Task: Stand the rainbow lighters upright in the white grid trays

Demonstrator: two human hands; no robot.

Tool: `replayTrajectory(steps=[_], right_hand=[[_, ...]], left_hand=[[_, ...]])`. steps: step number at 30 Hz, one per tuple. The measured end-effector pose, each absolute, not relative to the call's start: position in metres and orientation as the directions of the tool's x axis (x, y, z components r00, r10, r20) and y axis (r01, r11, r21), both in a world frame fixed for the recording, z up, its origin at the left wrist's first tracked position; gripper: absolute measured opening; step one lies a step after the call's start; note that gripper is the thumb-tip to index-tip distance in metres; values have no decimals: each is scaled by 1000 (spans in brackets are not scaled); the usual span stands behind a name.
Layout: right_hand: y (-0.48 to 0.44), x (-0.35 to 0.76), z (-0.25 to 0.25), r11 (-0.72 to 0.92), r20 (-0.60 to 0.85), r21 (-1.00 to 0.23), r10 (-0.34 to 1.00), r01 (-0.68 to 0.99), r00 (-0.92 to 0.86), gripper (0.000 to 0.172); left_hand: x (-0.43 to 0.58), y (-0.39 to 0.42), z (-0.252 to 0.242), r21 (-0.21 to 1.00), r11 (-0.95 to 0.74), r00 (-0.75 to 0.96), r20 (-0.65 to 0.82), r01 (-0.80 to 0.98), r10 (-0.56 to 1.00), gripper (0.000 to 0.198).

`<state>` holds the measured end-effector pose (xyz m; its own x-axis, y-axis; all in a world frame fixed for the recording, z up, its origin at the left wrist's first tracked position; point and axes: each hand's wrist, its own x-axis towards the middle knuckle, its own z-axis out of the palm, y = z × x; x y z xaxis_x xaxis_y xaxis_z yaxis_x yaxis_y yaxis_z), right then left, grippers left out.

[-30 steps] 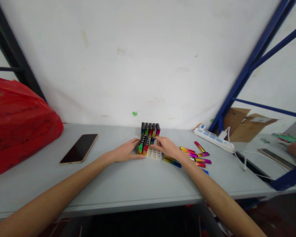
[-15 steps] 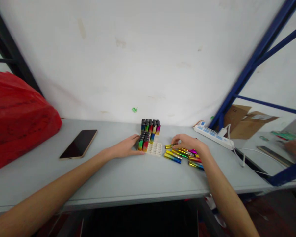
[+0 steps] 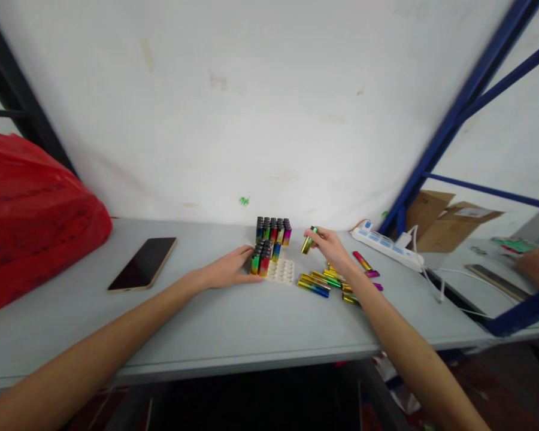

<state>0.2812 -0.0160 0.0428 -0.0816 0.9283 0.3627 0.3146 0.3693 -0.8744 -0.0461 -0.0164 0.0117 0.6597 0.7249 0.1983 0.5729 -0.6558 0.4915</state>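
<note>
My left hand (image 3: 227,269) is at the left end of a white tray with round holes (image 3: 284,272). Its thumb lies along the front corner and its fingers reach toward the back, gripping the tray. Upright black-topped lighters (image 3: 261,257) with shiny coloured bodies fill the tray's left part. Above the table, right of the tray, my right hand (image 3: 326,240) pinches one gold-green lighter (image 3: 308,241), tilted. Below that hand a loose pile of metallic lighters (image 3: 317,283) lies on its side, partly hidden by my forearm.
Behind the tray stands a block of upright lighters (image 3: 273,230). A phone (image 3: 144,263) and a red plastic bag (image 3: 36,221) are on the left. To the right are a white power strip (image 3: 386,244), a blue rack post (image 3: 435,143), a cardboard box (image 3: 447,224) and another person's hand (image 3: 536,266).
My right hand has risen from the pile and moved slightly back with a lighter between its fingers. Some lighters at the pile's right have shifted. The left hand stays in place.
</note>
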Motion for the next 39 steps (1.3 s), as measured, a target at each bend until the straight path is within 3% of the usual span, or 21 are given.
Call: replayTrajectory(steps=[3, 6, 14, 18, 23, 29, 33, 35, 39], right_hand=[[-24, 265, 40, 271, 249, -955, 954, 120, -169, 67], [-31, 254, 38, 216, 189, -974, 940, 65, -285, 62], [-35, 230, 31, 372, 378, -829, 923, 418, -71, 60], [-39, 224, 29, 397, 440, -722, 895, 566, -66, 49], [-43, 222, 32, 486, 519, -641, 845, 594, -132, 40], [-45, 226, 36, 550, 486, -633, 830, 545, -274, 40], [-40, 230, 34, 655, 521, -461, 746, 599, -415, 48], [-37, 232, 31, 642, 500, -400, 751, 654, -432, 52], [-33, 234, 25, 573, 446, -439, 808, 692, -386, 48]], left_hand=[[-46, -16, 12, 488, -656, 659, 197, 576, 726, 89], [-46, -16, 11, 481, -660, 665, 193, 577, 722, 88], [-47, -15, 9, 479, -675, 671, 215, 561, 710, 87], [-47, -16, 10, 467, -678, 675, 207, 567, 708, 87], [-47, -16, 11, 466, -677, 676, 204, 569, 708, 85], [-48, -14, 10, 469, -669, 671, 196, 576, 715, 85], [-48, -14, 10, 469, -676, 677, 201, 568, 708, 85], [-48, -14, 10, 472, -673, 676, 196, 570, 710, 87], [-48, -14, 9, 467, -683, 681, 208, 561, 702, 85]])
